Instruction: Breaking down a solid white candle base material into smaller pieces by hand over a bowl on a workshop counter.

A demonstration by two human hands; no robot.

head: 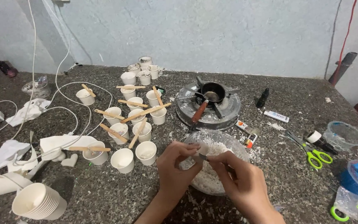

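Two hands work a white wax lump with a small blade over a bowl of white flakes.

The left hand [178,162] pinches a small white lump [202,149] between thumb and fingers, closed narrowly around it, right above the clear glass bowl [195,139] that sits on the speckled stone table [286,174]. The right hand [238,176] is closed on a small dark blade [203,157] whose tip touches the lump. The bowl holds white flakes [206,178], and more lie scattered on the table near it. Left of the bowl stand small white paper cups [122,159], several with wooden sticks [138,132] laid across them. Behind the bowl a small dark pan [212,92] with a wooden handle rests on a round metal burner [226,112]. Green-handled scissors [318,157] lie well to the right.
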